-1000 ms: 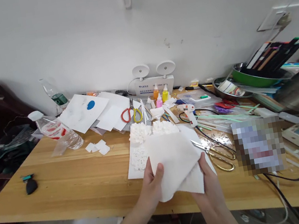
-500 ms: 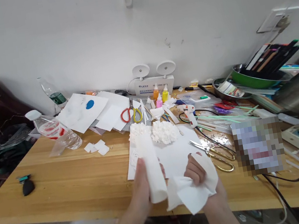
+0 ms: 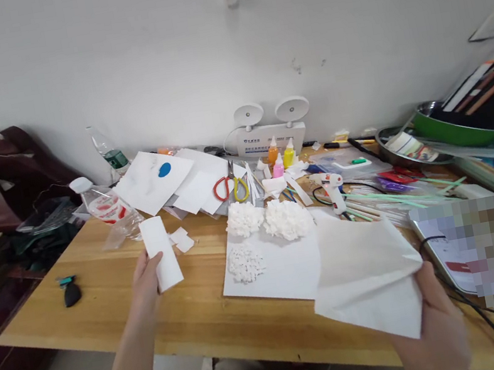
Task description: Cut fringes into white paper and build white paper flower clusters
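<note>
My left hand (image 3: 147, 274) grips a folded stack of white tissue (image 3: 163, 260) over the left part of the table, thumb on top. At the right, my right hand (image 3: 431, 321) pinches the edge of a spread tissue sheet (image 3: 363, 260), which hangs creased over the right side of a white paper sheet (image 3: 286, 274). On that paper stand two fluffy white tissue clumps, a larger one (image 3: 287, 218) and a smaller one (image 3: 243, 219). A flatter patch of small white bits (image 3: 245, 263) lies in front of them. Small white paper squares (image 3: 183, 239) lie beside the tissue stack.
Behind the paper are red-and-yellow-handled scissors (image 3: 231, 186), small paint bottles (image 3: 277, 165) and a glue gun (image 3: 331, 189). A water bottle (image 3: 110, 209) leans at the left. Straws (image 3: 388, 201), a phone-like device (image 3: 456, 263) with black cables and a green bowl (image 3: 452, 129) crowd the right.
My left hand has carried the tissue stack leftward, away from the clumps. My right hand has moved right, and its crumpled tissue is now spread out. The gold-handled scissors are now covered from view.
</note>
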Available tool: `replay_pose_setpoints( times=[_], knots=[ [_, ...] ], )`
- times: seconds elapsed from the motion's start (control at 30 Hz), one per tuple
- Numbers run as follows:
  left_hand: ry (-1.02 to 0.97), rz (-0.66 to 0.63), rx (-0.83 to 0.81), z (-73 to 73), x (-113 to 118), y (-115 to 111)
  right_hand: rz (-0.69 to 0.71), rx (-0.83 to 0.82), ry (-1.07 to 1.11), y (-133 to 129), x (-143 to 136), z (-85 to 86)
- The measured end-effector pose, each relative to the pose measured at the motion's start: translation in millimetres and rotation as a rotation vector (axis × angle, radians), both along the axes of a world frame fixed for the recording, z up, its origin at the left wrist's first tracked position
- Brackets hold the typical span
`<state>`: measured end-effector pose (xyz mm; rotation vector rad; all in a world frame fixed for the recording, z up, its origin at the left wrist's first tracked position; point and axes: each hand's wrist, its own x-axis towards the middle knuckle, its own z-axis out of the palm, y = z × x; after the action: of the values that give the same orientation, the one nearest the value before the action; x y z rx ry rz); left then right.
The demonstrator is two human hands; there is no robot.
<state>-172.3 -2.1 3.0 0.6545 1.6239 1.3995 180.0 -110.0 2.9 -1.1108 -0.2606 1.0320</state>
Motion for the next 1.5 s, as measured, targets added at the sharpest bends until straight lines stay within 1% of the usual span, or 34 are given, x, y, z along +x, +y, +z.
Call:
replay_pose_setpoints(
  times=[0.07,0.17,0.23,0.3,0.37,0.43,0.5,0.57,0.63,0.67,0.7,0.73,0.77,0.8,0.83,0.87,0.9,0.97,1.0,1.07,1.1,1.17,1.23,1.3,1.37,1.43,1.5],
  knots=[
    [0.004,-0.027,-0.053,-5.5,2,-1,-0.039,-0.036,0.104,1,0,2.2],
    [0.040,-0.211,-0.142,-17.9,16,-1,-0.113,-0.111,0.260,3,-2,8.1],
    [0.127,-0.307,-0.161,-26.7,26,3,-0.126,-0.136,0.279,4,-4,10.5],
    [0.289,-0.325,-0.107,-34.5,31,11,-0.112,-0.143,0.253,3,-4,10.0],
    [0.550,-0.344,-0.018,-40.6,30,21,-0.099,-0.131,0.203,1,-2,7.3],
    [0.817,-0.355,0.043,-44.2,23,31,-0.103,-0.102,0.142,-1,1,3.9],
    [0.941,-0.338,0.055,-43.9,13,38,-0.124,-0.087,0.105,-3,4,1.3],
    [0.987,-0.286,0.071,-38.3,8,37,-0.151,-0.096,0.100,-4,5,-0.2],
    [1.034,-0.228,0.126,-28.0,13,27,-0.157,-0.099,0.108,-3,4,-0.9],
    [1.035,-0.214,0.166,-21.9,21,17,-0.141,-0.097,0.117,-3,1,-1.2],
    [0.979,-0.205,0.187,-16.0,32,5,-0.111,-0.095,0.129,-2,-2,-1.5],
    [0.862,-0.249,0.185,-10.6,46,-8,-0.072,-0.092,0.143,-1,-7,-1.8],
    [0.712,-0.350,0.168,-6.3,61,-23,-0.028,-0.091,0.159,0,-12,-2.1],
    [0.561,-0.526,0.150,-3.1,78,-39,0.012,-0.089,0.176,1,-17,-2.4],
    [0.400,-0.734,0.129,-1.3,95,-54,0.041,-0.084,0.191,2,-23,-2.5],
    [0.231,-0.944,0.146,-0.5,112,-68,0.057,-0.075,0.204,3,-29,-2.7],
    [0.081,-1.101,0.175,-0.6,127,-79,0.062,-0.065,0.216,3,-33,-2.9],
    [-0.121,-1.284,0.207,-2.2,151,-96,0.054,-0.050,0.239,3,-40,-3.6],
    [-0.193,-1.323,0.207,-3.1,160,-100,0.048,-0.044,0.243,2,-41,-4.3],
    [-0.326,-1.296,0.210,-4.6,173,-104,0.045,-0.043,0.242,-2,-42,-6.3],
    [-0.390,-1.247,0.199,-5.2,179,-104,0.048,-0.049,0.242,-4,-40,-7.6],
    [-0.513,-1.079,0.125,-6.8,188,-103,0.074,-0.068,0.229,-10,-37,-10.4],
    [-0.641,-0.866,0.009,-9.7,196,-103,0.115,-0.085,0.188,-13,-31,-13.0],
    [-0.762,-0.711,-0.092,-14.2,201,-103,0.138,-0.090,0.140,-14,-25,-15.4],
    [-0.836,-0.649,-0.151,-19.7,203,-106,0.132,-0.105,0.118,-12,-17,-18.2],
    [-0.867,-0.621,-0.203,-24.7,203,-110,0.080,-0.167,0.092,-8,-8,-21.7],
    [-0.918,-0.587,-0.222,-28.4,202,-115,0.014,-0.253,0.033,-4,-1,-25.3]
  ],
)
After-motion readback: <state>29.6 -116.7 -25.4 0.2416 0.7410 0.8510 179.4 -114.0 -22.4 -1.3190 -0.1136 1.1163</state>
